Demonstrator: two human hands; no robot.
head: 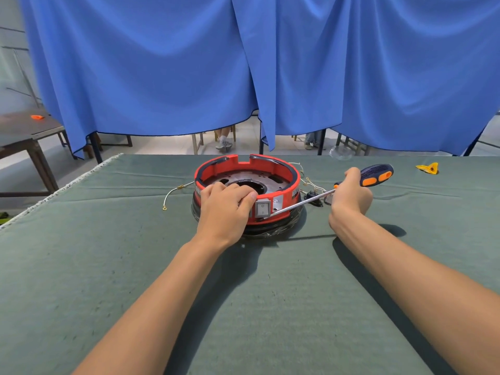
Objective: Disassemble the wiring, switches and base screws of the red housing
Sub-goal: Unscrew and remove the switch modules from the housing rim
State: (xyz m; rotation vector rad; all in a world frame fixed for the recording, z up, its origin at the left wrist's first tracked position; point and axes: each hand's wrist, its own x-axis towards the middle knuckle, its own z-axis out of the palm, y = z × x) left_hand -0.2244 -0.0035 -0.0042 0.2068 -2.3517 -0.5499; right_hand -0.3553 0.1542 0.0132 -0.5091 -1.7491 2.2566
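Seemingly midway, the left hand (226,201) is gripping the rim of the red housing (247,185) sitting mid-desk (108,266), while the right hand (351,193), fingers wrapped round a screwdriver (338,188), is prying at the white switch (263,208) remaining mounted, with wires (173,193) lying loose outside.

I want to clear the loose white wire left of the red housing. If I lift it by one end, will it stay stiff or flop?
The white wire lies in a curve on the cloth, so it probably droops. It looks thin, likely light. Its ring terminal might snag the cloth.
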